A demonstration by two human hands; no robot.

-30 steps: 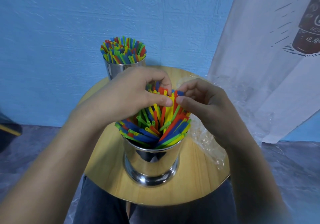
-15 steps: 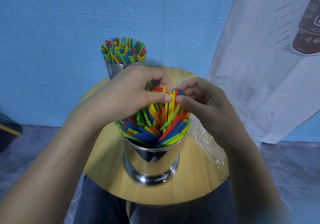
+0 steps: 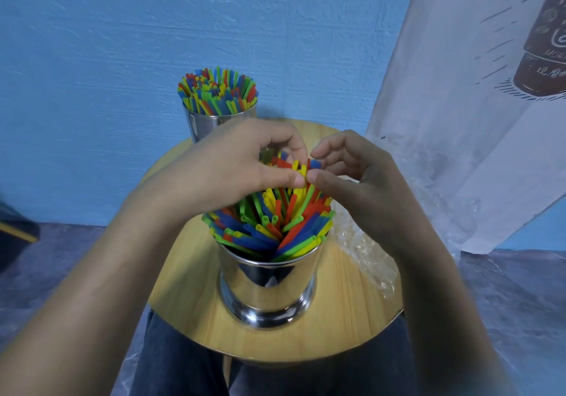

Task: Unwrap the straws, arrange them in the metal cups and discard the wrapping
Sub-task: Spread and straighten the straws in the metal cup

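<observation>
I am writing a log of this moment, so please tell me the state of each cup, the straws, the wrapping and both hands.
Near cup: upright, full of straws.
Straws: unwrapped, leaning, fanned out.
Far cup: upright, tightly packed.
Wrapping: crumpled on the table, not yet discarded.
Left hand: pinches straw tips in the near cup.
Right hand: pinches tips beside it.

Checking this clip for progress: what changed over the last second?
Little: the left hand and right hand keep pinching the tops of the colourful plastic straws in the near shiny metal cup, nudging a few yellow ones slightly more upright. The far straw-filled metal cup, crumpled clear plastic wrapping and round wooden table stayed put.
</observation>
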